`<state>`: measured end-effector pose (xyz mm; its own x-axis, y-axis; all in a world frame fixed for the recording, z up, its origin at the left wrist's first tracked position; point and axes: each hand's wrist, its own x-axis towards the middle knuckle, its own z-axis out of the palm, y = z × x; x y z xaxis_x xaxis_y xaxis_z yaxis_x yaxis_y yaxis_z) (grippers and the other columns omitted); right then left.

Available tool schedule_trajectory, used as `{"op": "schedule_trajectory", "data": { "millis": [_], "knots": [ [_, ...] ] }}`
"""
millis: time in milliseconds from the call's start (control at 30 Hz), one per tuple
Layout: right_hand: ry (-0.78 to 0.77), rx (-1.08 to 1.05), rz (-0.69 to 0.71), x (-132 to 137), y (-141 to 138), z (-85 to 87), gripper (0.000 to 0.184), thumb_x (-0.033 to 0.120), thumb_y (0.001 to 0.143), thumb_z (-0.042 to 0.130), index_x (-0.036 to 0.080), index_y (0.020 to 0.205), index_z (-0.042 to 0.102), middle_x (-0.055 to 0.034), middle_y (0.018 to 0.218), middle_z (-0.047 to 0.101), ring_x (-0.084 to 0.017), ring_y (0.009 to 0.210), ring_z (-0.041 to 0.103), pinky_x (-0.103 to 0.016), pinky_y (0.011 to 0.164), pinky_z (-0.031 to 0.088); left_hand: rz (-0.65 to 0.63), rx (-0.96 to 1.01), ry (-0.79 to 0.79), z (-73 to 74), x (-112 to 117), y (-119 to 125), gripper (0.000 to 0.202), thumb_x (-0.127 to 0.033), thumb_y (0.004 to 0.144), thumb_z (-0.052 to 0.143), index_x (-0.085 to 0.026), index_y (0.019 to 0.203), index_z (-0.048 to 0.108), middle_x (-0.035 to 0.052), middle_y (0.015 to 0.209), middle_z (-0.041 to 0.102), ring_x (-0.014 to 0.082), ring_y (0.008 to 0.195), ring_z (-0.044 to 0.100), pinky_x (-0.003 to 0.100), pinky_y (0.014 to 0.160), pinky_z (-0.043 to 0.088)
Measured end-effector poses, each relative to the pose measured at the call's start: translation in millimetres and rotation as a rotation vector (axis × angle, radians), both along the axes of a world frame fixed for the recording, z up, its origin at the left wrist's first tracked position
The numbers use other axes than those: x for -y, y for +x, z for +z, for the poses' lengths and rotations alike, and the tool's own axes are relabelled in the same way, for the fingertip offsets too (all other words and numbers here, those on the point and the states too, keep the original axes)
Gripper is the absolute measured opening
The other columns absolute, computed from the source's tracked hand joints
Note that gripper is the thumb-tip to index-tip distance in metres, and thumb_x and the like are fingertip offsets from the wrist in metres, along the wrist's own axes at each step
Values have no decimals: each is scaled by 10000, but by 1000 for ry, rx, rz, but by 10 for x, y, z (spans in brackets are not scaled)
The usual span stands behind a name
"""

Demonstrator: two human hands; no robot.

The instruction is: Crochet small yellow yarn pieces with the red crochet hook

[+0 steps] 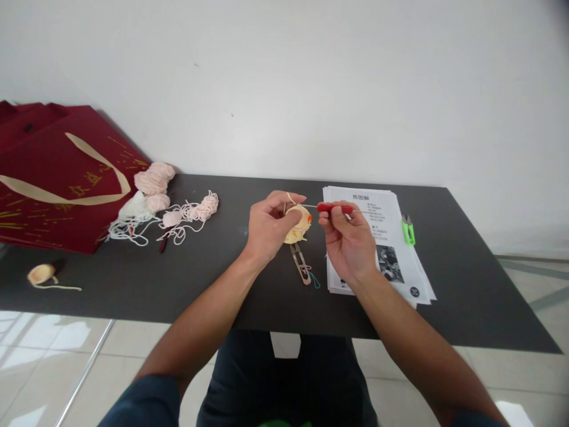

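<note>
My left hand (270,225) pinches a small pale yellow crochet piece (297,232) with an orange spot at its right side. A strand of yarn runs over my left index finger. My right hand (349,240) grips the red handle of a crochet hook (334,207). The hook's thin metal shaft points left and reaches to the top of the piece, where its tip is too small to make out. Just below the piece, metal thread snips (301,267) lie on the dark table, with a small turquoise loop beside them.
Printed sheets (400,276) lie under and beside my right hand, with green-handled snips (408,230) at their right edge. On the left are a dark red gift bag (53,172), pink yarn (154,178), white yarn (133,213) and a small cream crochet piece (41,273).
</note>
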<state>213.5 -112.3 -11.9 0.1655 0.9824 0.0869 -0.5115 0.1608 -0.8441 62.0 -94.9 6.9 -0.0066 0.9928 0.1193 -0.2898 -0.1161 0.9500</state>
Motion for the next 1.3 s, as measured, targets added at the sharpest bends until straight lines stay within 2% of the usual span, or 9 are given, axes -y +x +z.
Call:
{"op": "schedule_trajectory", "data": {
  "millis": [67, 267, 467, 667, 833, 967, 1067, 1167, 1300],
  "knots": [
    [-21, -21, 0, -1, -8, 0, 112, 300, 897, 782, 251, 943, 692, 37, 953, 807, -58, 785, 756, -154, 792, 666, 25, 2, 35, -8, -11, -6, 216, -167, 694, 793, -223, 902, 814, 13, 893, 696, 100, 653, 593, 239, 602, 500],
    [-6, -50, 23, 36, -32, 38, 176, 292, 843, 837, 265, 941, 692, 46, 932, 812, -60, 777, 753, -155, 759, 663, 18, 3, 98, -31, -16, -36, 145, -177, 752, 766, -231, 870, 831, 14, 856, 659, 106, 691, 566, 238, 614, 463],
    [16, 2, 48, 84, -69, 74, 191, 294, 831, 846, 247, 914, 681, 34, 911, 817, -75, 691, 754, -185, 698, 670, -20, -72, 71, -39, -7, -46, 212, -161, 735, 756, -241, 913, 842, 21, 881, 686, 131, 732, 594, 256, 644, 467],
    [0, -31, 4, 56, -94, 60, 166, 292, 838, 836, 249, 903, 689, 48, 847, 815, -67, 669, 753, -160, 674, 660, -76, -10, 15, -28, 3, -25, 225, -168, 713, 779, -255, 909, 844, 10, 867, 668, 122, 713, 578, 255, 636, 454],
    [88, 104, -131, 95, -161, 42, 142, 273, 859, 812, 250, 972, 729, 14, 887, 830, -117, 701, 772, -257, 710, 686, -52, 102, 0, -43, -4, 11, 231, -234, 744, 820, -247, 974, 834, 7, 872, 666, 109, 719, 582, 246, 660, 478],
    [158, 342, -252, 171, -191, 21, 121, 258, 885, 783, 267, 1005, 795, -8, 920, 836, -148, 742, 785, -322, 777, 692, -45, 199, -63, -60, -29, 23, 394, -225, 722, 865, -253, 1108, 794, -18, 841, 700, 89, 693, 610, 231, 676, 502],
    [340, 557, -348, 216, -183, -15, 187, 197, 870, 787, 317, 1007, 827, -16, 1037, 839, -189, 876, 799, -392, 881, 689, -20, 273, -143, -57, -38, 38, 471, -228, 693, 894, -242, 1147, 767, -16, 850, 736, 97, 715, 658, 244, 713, 529],
    [488, 683, -359, 233, -162, -69, 322, 145, 862, 777, 374, 1085, 814, -8, 1160, 823, -223, 1003, 794, -449, 943, 679, 10, 312, -189, -29, -34, 55, 491, -231, 660, 913, -222, 1129, 766, -14, 830, 746, 110, 734, 680, 255, 728, 539],
    [477, 643, -310, 211, -144, -124, 320, 153, 858, 783, 379, 1082, 816, -3, 1166, 822, -231, 1032, 792, -466, 970, 674, -38, 356, -218, 26, -35, 37, 459, -202, 647, 904, -193, 1088, 777, -1, 815, 747, 113, 731, 687, 257, 733, 545]
  ]
}}
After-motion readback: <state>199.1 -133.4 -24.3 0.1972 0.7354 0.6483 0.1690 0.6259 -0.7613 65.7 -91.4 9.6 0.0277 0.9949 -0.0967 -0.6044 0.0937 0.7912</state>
